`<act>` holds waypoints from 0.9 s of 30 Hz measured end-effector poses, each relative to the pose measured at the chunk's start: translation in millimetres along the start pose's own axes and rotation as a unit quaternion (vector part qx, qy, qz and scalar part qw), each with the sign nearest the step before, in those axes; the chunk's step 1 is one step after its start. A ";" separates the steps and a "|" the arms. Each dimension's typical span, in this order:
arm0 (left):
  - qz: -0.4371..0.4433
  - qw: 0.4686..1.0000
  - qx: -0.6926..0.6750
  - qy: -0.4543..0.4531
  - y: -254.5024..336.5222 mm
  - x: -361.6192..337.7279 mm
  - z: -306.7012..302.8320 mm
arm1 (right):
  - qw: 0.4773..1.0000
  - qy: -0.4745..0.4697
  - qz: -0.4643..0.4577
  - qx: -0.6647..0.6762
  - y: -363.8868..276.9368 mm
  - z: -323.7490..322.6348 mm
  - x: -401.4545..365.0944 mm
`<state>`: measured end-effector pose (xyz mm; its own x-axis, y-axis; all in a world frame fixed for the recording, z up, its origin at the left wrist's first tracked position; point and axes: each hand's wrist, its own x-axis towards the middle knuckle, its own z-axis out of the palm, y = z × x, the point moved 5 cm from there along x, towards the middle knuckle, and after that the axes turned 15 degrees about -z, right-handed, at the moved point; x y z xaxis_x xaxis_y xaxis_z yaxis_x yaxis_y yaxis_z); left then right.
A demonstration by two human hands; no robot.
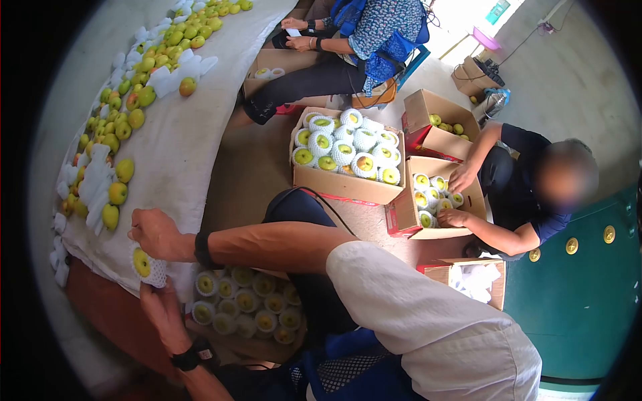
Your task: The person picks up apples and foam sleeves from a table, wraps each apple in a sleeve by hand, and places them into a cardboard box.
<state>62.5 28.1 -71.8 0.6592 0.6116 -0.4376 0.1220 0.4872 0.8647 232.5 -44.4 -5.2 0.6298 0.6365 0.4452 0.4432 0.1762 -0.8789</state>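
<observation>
A yellow-green apple (pixel 141 262) sits partly inside a white foam net (pixel 156 274) by the table's front edge. My left hand (pixel 163 313), with a dark watch on its wrist, holds the netted apple from below. Just above the apple is my right hand (pixel 159 234), its fingers curled closed; what they grip, if anything, is hidden. Below my right forearm, a carton of net-wrapped apples (pixel 246 299) lies partly in shadow.
Loose apples (pixel 136 119) and white foam nets (pixel 95 175) lie along the cloth-covered table (pixel 190 134). Full carton (pixel 348 184) stands beyond my forearm. One co-worker (pixel 384 33) sits at the top; another (pixel 518 167) reaches into a carton (pixel 438 232) at the right.
</observation>
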 end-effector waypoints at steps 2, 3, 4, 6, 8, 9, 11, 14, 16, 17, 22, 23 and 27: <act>-0.002 1.000 -0.019 -0.017 -1.6 2.6 -0.2 | 1.000 0.006 -0.001 -0.001 3.2 0.6 1.5; -0.004 0.999 -0.039 -0.034 -0.8 2.2 2.2 | 1.000 0.007 -0.001 -0.001 3.3 -0.8 2.4; -0.004 0.999 -0.038 -0.034 -0.2 1.0 3.8 | 1.000 0.005 0.002 0.012 4.3 -2.6 3.4; 0.031 0.997 0.073 0.025 3.7 -4.7 6.9 | 1.000 0.004 0.005 0.025 5.2 -2.2 3.3; 0.061 0.990 0.123 0.036 6.4 -11.6 13.7 | 0.999 0.021 0.004 0.029 6.3 -2.0 3.7; 0.092 0.980 0.173 0.047 9.4 -14.1 15.8 | 0.999 0.020 0.003 0.029 6.2 -1.4 4.2; 0.032 0.999 -0.003 -0.041 -0.3 4.8 1.1 | 0.999 0.029 0.018 0.024 7.8 -2.0 4.7; -0.012 0.984 -0.145 -0.101 -16.1 26.9 -13.6 | 0.998 0.018 0.015 0.054 12.3 -1.4 7.6; 0.004 0.991 -0.112 -0.073 -10.3 21.9 -7.8 | 0.998 0.011 0.026 0.064 9.3 -3.5 8.0; -0.009 0.987 -0.146 -0.071 -9.0 19.0 -4.8 | 0.997 0.006 0.038 0.073 8.5 -4.3 7.1; -0.023 0.975 -0.200 -0.090 -8.9 22.4 -9.7 | 0.998 0.014 0.026 0.057 4.1 -7.1 8.6; -0.024 0.968 -0.203 -0.148 -7.5 21.3 -5.8 | 0.998 0.013 0.022 0.052 2.9 -8.4 9.0; -0.023 0.973 -0.221 -0.067 23.0 -27.7 51.9 | 0.999 0.003 -0.001 0.038 0.9 -11.3 10.9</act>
<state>85.6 -10.0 -26.9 0.7548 0.5106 -0.4117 -0.1575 0.7504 0.6420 247.0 -45.9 0.9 0.6334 0.6311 0.4479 0.3952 0.2338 -0.8883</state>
